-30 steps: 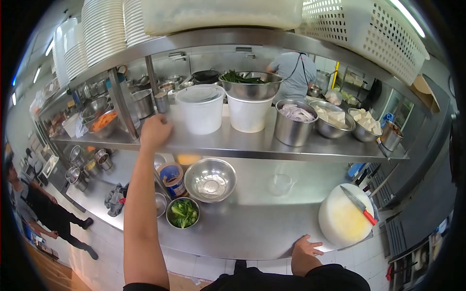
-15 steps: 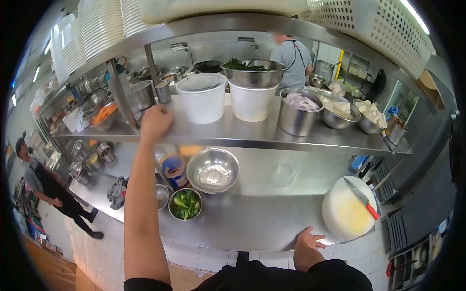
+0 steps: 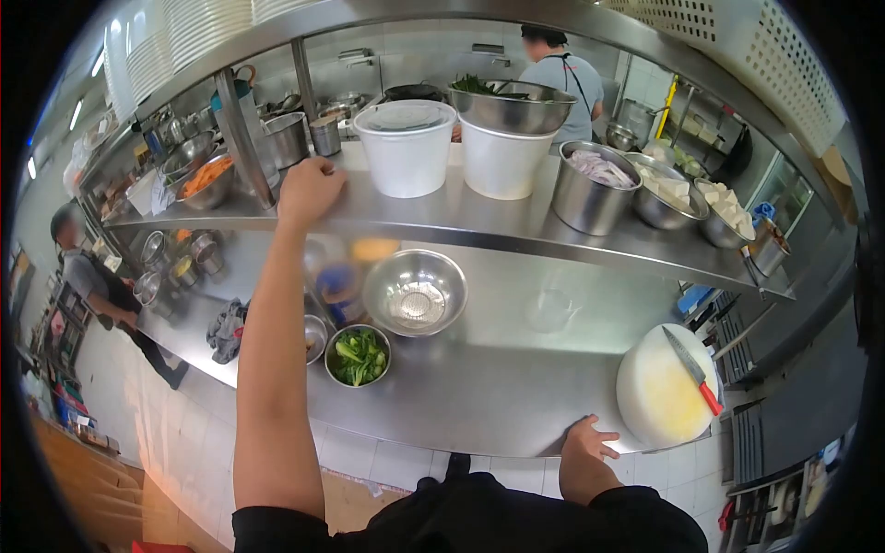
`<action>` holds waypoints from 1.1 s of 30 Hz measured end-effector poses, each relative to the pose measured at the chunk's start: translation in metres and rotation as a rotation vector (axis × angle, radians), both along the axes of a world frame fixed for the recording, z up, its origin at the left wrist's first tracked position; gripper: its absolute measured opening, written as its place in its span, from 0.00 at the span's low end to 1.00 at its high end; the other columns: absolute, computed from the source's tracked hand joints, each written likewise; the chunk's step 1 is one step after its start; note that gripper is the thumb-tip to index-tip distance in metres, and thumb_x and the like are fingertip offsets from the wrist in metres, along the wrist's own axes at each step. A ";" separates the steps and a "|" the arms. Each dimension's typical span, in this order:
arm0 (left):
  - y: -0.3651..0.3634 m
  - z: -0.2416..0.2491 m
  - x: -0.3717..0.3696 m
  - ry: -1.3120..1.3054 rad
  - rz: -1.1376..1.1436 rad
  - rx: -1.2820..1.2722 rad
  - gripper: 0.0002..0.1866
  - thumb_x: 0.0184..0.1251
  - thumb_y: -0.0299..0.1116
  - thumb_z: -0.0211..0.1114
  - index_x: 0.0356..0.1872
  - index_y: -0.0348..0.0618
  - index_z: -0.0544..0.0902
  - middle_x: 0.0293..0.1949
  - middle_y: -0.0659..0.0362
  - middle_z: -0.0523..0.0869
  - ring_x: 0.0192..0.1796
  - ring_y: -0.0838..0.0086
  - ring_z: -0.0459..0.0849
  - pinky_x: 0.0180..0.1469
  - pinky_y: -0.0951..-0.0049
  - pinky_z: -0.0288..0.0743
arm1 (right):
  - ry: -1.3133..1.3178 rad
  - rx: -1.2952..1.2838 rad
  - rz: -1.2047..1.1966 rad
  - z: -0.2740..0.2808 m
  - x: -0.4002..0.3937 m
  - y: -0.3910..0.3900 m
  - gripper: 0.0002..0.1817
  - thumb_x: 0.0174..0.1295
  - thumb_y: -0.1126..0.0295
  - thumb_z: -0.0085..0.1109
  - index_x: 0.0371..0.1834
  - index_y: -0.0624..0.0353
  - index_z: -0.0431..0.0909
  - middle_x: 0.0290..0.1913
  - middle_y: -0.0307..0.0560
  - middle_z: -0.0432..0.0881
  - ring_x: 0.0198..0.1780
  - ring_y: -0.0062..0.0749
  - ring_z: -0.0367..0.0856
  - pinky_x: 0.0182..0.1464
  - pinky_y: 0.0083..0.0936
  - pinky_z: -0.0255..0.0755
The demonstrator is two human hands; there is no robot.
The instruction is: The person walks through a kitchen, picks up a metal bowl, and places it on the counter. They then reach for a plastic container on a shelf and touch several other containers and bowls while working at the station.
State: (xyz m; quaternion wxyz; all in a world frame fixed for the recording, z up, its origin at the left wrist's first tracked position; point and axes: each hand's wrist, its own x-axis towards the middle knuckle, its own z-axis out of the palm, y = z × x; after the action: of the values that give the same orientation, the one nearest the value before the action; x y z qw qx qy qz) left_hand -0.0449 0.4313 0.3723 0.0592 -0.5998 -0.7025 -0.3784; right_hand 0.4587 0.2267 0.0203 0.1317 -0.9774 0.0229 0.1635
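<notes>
**View tips down, hands stay planted!**

Left hand (image 3: 311, 189) curls just left of the lidded white tub (image 3: 403, 157), contents unclear; right hand (image 3: 587, 441) spreads wide, below-right of the tub. Looks like a braced pause; grasping anything would need uncurled left fingers.

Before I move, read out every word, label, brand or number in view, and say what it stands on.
No text is readable here.
Blue-marked container behind the forearm: too blurred to tell whether it bears words.
Knife blade: any marking is too small to read.
White lidded tub: no print visible on its side.
</notes>
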 end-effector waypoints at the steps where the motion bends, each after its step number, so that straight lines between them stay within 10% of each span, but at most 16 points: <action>1: -0.001 0.001 0.001 -0.002 0.004 -0.007 0.23 0.57 0.46 0.65 0.47 0.39 0.89 0.46 0.45 0.90 0.51 0.52 0.87 0.57 0.59 0.79 | 0.007 0.008 0.002 0.000 0.000 0.000 0.44 0.71 0.38 0.37 0.83 0.50 0.40 0.84 0.65 0.31 0.75 0.73 0.57 0.71 0.57 0.59; 14: -0.002 0.002 0.002 -0.012 0.026 -0.017 0.24 0.58 0.48 0.64 0.46 0.40 0.89 0.45 0.45 0.90 0.51 0.51 0.87 0.58 0.58 0.78 | -0.133 -0.012 -0.027 -0.045 0.012 0.006 0.46 0.67 0.37 0.41 0.83 0.47 0.41 0.81 0.78 0.34 0.67 0.72 0.71 0.65 0.56 0.69; 33: -0.001 0.000 0.002 -0.029 0.068 0.001 0.23 0.57 0.49 0.66 0.46 0.44 0.91 0.44 0.46 0.91 0.50 0.53 0.89 0.58 0.60 0.80 | -0.131 -0.002 -0.045 -0.045 0.009 0.010 0.49 0.65 0.32 0.37 0.85 0.42 0.37 0.82 0.74 0.29 0.74 0.81 0.57 0.71 0.68 0.54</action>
State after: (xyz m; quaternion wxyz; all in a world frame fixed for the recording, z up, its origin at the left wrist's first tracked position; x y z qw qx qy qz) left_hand -0.0427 0.4305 0.3724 0.0619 -0.5700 -0.7231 -0.3853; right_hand 0.4675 0.2363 -0.0251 0.1356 -0.9854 0.0365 0.0960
